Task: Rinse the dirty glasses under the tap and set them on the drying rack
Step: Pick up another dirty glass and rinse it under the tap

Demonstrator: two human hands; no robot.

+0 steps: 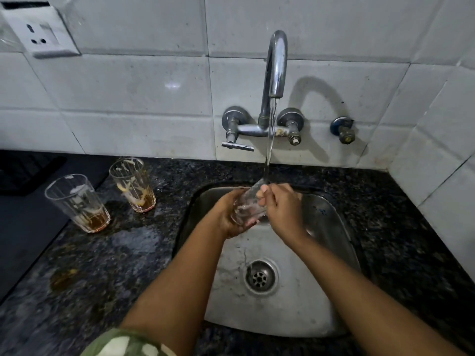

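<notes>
a: panel, left side. what stands on the counter?

b: a wall socket (42,34) on the tiles at top left. below it, a dark mat (28,199) along the left edge of the speckled black counter (133,255). two dirty glasses stand upright at the mat's border: the nearer glass (77,202) with brown liquid at its base and pale residue on its wall, and the farther glass (132,185), streaked with foam, a reddish film at the bottom. they stand near each other, not touching. wet patches and a brownish stain lie on the counter in front of them.

a: centre?

b: a steel sink (295,299) with its drain (260,277) near the front. over the back of the basin the left hand (230,213) cups a clear glass (248,206) from below and behind, fingers curled round its lower part. the glass is tilted, mouth up and away from the person. the tap (276,70), mounted on the wall, runs; its stream (270,142) falls to the rim of the glass.

a: right?

b: the right hand (281,208) grips the upper part of the same glass, fingers wrapped over the rim; whether any reach inside cannot be told. on the wall, right of the tap, a small valve (343,129).
</notes>
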